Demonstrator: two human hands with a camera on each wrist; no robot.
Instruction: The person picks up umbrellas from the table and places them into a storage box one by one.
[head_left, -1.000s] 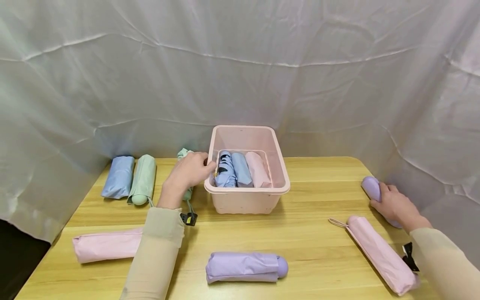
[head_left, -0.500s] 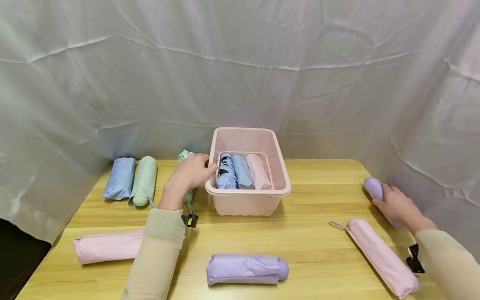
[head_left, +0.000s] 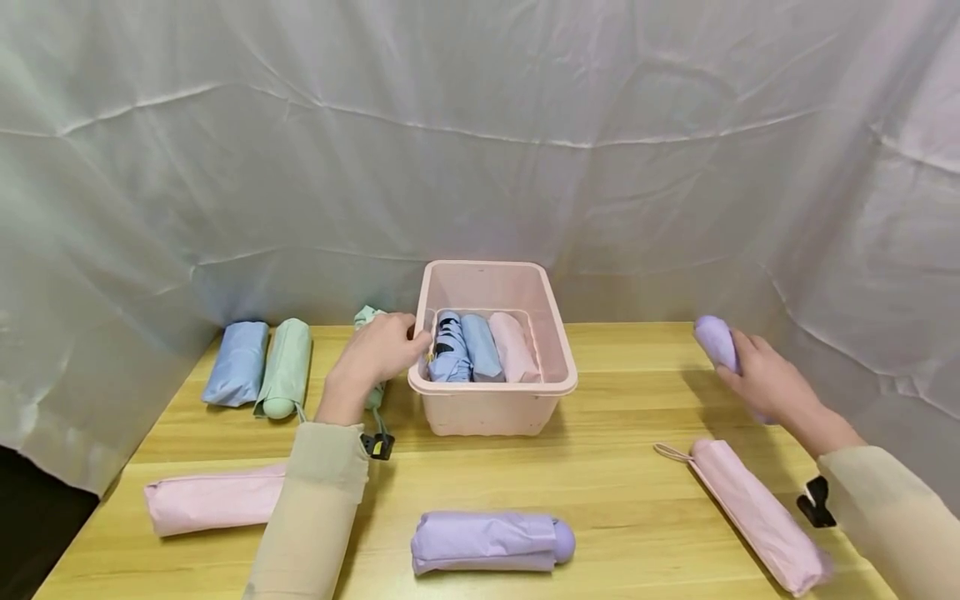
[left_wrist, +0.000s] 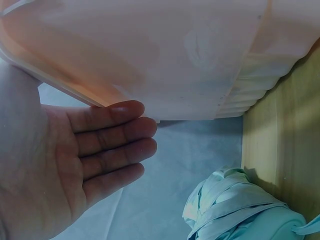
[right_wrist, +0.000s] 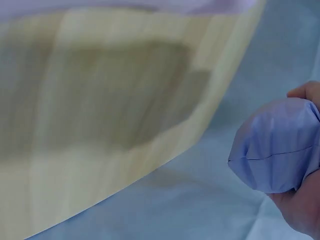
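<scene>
From the head view we see the left hand (head_left: 378, 354) resting against the left rim of the pink bin (head_left: 558, 354), its fingers loosely bent and holding nothing. The bin stands at the far middle of the desk (head_left: 615, 492) and holds three folded umbrellas side by side: two blue and one pink. A mint umbrella (head_left: 366, 321) lies just behind and under that hand. The right hand (head_left: 765, 385) is lifted above the far right of the desk, its fingers curled round a lilac umbrella (head_left: 715, 340) whose rounded end points up and to the far left. Just near of it a long pink umbrella (head_left: 757, 515) lies slanted on the desk. At the far left lie a blue umbrella (head_left: 236, 362) and a green umbrella (head_left: 287, 368), touching; at the near left another pink umbrella (head_left: 213, 498), and at the near middle a purple umbrella (head_left: 491, 542)

From the left wrist view we see the palm open, the fingers (left_wrist: 117, 145) nearly straight and close together, just under the bin's rim (left_wrist: 60, 82) and gripping nothing; the mint umbrella (left_wrist: 240, 210) lies below right

From the right wrist view we see the lilac umbrella (right_wrist: 280, 147) held in the fingers (right_wrist: 305, 92) above the desk edge (right_wrist: 120, 125), its folded fabric end facing us
</scene>
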